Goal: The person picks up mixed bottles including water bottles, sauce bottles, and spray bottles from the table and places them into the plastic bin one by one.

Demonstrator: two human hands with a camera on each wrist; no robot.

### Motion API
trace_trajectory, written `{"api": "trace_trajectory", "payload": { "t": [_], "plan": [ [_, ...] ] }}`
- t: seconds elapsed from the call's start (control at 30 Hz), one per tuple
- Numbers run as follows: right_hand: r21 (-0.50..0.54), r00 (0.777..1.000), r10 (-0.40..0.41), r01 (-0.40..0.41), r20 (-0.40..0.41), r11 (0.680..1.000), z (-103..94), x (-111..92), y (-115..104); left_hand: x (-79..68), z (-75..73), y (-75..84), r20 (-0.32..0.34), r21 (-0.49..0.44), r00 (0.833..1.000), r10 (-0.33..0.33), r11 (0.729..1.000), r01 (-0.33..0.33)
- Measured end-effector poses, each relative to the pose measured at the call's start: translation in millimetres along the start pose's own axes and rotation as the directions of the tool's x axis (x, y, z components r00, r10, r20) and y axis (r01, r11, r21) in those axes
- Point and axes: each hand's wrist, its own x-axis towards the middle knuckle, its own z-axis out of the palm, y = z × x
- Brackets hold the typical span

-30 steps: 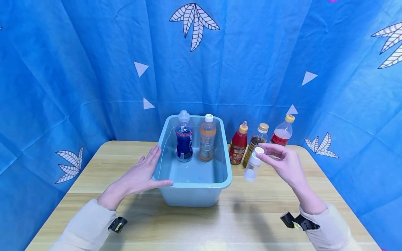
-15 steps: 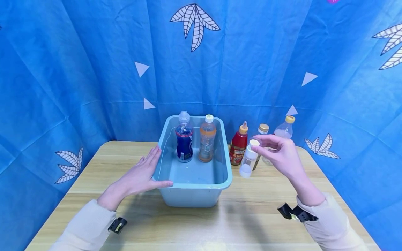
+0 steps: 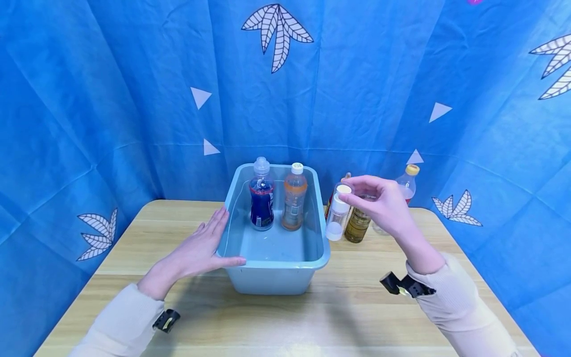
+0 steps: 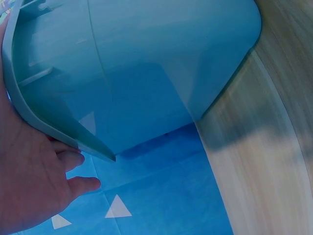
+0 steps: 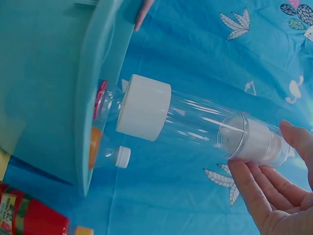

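In the head view my left hand (image 3: pixel 196 253) rests on the left front corner of a light blue plastic basin (image 3: pixel 276 264), fingers straight along its rim. My right hand (image 3: pixel 383 206) pinches the top of a clear bottle (image 3: pixel 337 218) with a white cap, tilted just outside the basin's right rim. In the right wrist view the clear bottle (image 5: pixel 195 117) shows a broad white band at its far end, thumb and fingertips round its near end. A blue-filled bottle (image 3: pixel 261 203) and an orange-banded bottle (image 3: pixel 292 208) stand inside the basin.
Right of the basin on the wooden table (image 3: pixel 379 307) stand a brown bottle (image 3: pixel 358 225) and a yellow-capped bottle (image 3: pixel 408 181). A red sauce bottle (image 5: pixel 39 215) is mostly hidden behind the right hand in the head view. A blue curtain (image 3: pixel 285 109) closes off the back.
My right hand has carried the clear bottle leftward and slightly up, from in front of the brown bottle to beside the basin's right rim. The left hand has stayed on the basin.
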Motion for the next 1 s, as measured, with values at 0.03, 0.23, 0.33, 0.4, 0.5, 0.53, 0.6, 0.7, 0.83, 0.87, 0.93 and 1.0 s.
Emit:
{"api": "trace_trajectory", "payload": {
  "t": [0.03,0.23,0.33,0.4,0.5,0.53,0.6,0.7,0.83,0.87,0.93,1.0],
  "plan": [
    [0.006,1.000,0.000,0.000,0.007,1.000,0.8,1.8,-1.5,-0.2,0.0,0.1,0.000,0.002,1.000,0.000,1.000,0.000],
    [0.019,1.000,-0.012,0.012,0.029,1.000,5.8,11.6,-7.7,-1.1,0.0,0.9,0.001,-0.002,1.000,0.000,1.000,0.000],
    [0.016,0.999,-0.019,0.019,0.030,1.000,8.8,17.1,-9.6,-0.9,0.2,0.7,0.001,-0.005,1.000,-0.002,1.000,0.003],
    [0.004,0.999,-0.019,0.019,0.028,1.000,10.6,20.5,-10.6,-0.4,0.3,0.5,0.002,-0.009,1.000,-0.005,1.000,0.005],
    [-0.002,0.999,-0.007,0.007,0.032,1.000,13.4,24.9,-12.7,0.5,0.3,0.1,0.002,-0.012,1.000,-0.010,1.000,0.010],
    [-0.004,0.999,-0.002,0.002,0.034,1.000,14.5,26.5,-13.2,0.7,0.3,0.1,0.003,-0.015,1.000,-0.012,1.000,0.012],
    [0.000,0.999,0.006,-0.006,0.042,1.000,17.0,29.9,-14.1,0.7,0.3,0.3,0.005,-0.014,1.000,-0.012,1.000,0.012],
    [0.000,0.999,-0.003,0.003,0.047,1.000,22.0,36.6,-15.3,0.6,0.3,0.3,0.006,-0.014,1.000,-0.013,1.000,0.013],
    [-0.001,0.998,-0.026,0.026,0.052,1.000,29.3,45.1,-17.3,0.6,0.2,0.0,0.009,-0.017,1.000,-0.021,1.000,0.021],
    [-0.001,0.998,-0.027,0.027,0.055,1.000,31.0,46.8,-17.8,0.6,0.2,-0.1,0.009,-0.017,1.000,-0.022,1.000,0.022],
    [0.004,0.998,-0.026,0.026,0.062,1.000,34.7,50.0,-18.6,0.5,0.2,0.0,0.009,-0.015,1.000,-0.020,1.000,0.020],
    [0.008,0.997,-0.025,0.024,0.068,1.000,38.4,53.2,-19.0,0.3,-0.1,0.4,0.009,-0.013,1.000,-0.018,1.000,0.018]
  ]
}}
